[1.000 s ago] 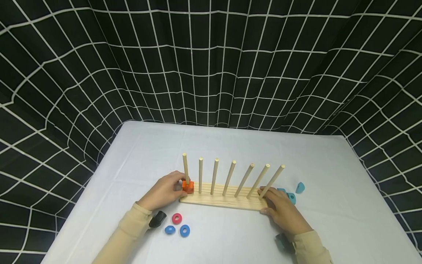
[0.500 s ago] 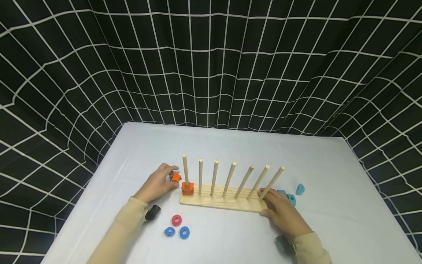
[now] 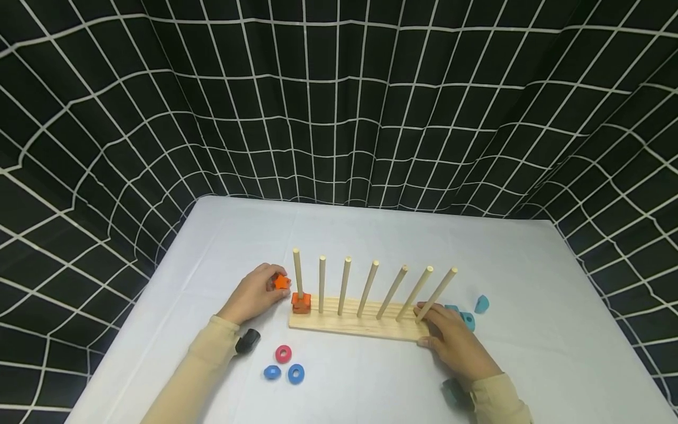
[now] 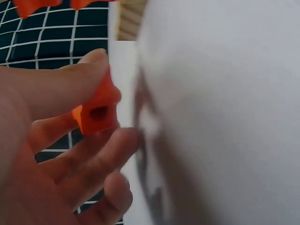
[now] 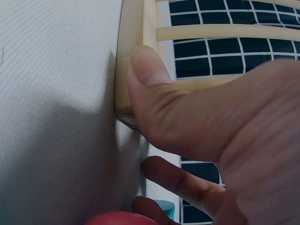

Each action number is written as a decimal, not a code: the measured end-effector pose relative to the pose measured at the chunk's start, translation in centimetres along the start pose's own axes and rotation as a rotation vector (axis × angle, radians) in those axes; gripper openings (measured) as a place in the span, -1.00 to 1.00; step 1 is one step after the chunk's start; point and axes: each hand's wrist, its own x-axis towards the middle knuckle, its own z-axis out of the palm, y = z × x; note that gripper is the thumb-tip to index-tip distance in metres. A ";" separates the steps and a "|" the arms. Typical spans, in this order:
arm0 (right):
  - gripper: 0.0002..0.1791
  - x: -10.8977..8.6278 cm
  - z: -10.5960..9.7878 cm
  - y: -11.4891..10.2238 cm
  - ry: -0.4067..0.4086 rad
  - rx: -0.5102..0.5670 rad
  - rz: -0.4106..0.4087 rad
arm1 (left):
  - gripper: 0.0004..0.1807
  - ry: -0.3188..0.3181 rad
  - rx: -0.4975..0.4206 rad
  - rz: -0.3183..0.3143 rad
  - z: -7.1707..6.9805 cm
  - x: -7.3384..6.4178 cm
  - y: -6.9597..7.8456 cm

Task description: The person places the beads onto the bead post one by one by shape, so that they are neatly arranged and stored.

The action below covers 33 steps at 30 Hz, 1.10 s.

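Note:
My left hand [image 3: 255,293] pinches an orange star-shaped bead [image 3: 282,282] between thumb and fingers, just left of the wooden peg board [image 3: 355,327]. In the left wrist view the bead [image 4: 99,112] shows a dark hole on its side. Orange pieces [image 3: 301,304] sit around the base of the board's leftmost peg [image 3: 298,274]. At the board's other end, my right hand [image 3: 450,337] grips the edge. The right wrist view has its thumb pressed on the wood [image 5: 127,89]; most of its fingertips are hidden there. The other pegs carry nothing.
In front of the board's left end lie a red ring [image 3: 283,354], a blue ring [image 3: 296,374] and a blue faceted bead [image 3: 272,372]. Teal pieces [image 3: 468,320] lie beyond my right hand, with another teal piece [image 3: 481,304] farther right. A gridded black curtain [image 3: 339,106] hangs behind the table.
My left hand has moved left, away from the leftmost peg, and its fingers have closed on the orange star-shaped bead. The right hand has stayed on the board's end.

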 end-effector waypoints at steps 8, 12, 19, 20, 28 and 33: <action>-0.48 0.0 0.0 0.0 -0.004 0.010 0.018 | -0.65 0.164 -0.151 0.107 -2.1 -0.1 2.1; -0.47 0.0 -0.1 0.0 -0.013 0.013 0.031 | -0.65 0.243 -0.229 0.134 -3.9 -0.5 4.5; -0.47 0.0 -0.3 0.0 -0.020 0.021 0.039 | -0.49 0.370 -0.393 0.211 -7.4 -1.5 8.9; -0.47 0.0 -0.3 0.0 -0.020 0.018 0.039 | -0.48 0.378 -0.413 0.232 -7.8 -1.7 9.5; -0.47 0.1 -0.2 0.1 -0.009 0.007 0.028 | -0.55 0.415 -0.396 0.322 -9.2 -2.7 12.8; -0.47 0.2 0.0 0.2 -0.010 0.005 0.022 | -0.55 0.423 -0.281 0.290 -8.5 -3.1 13.4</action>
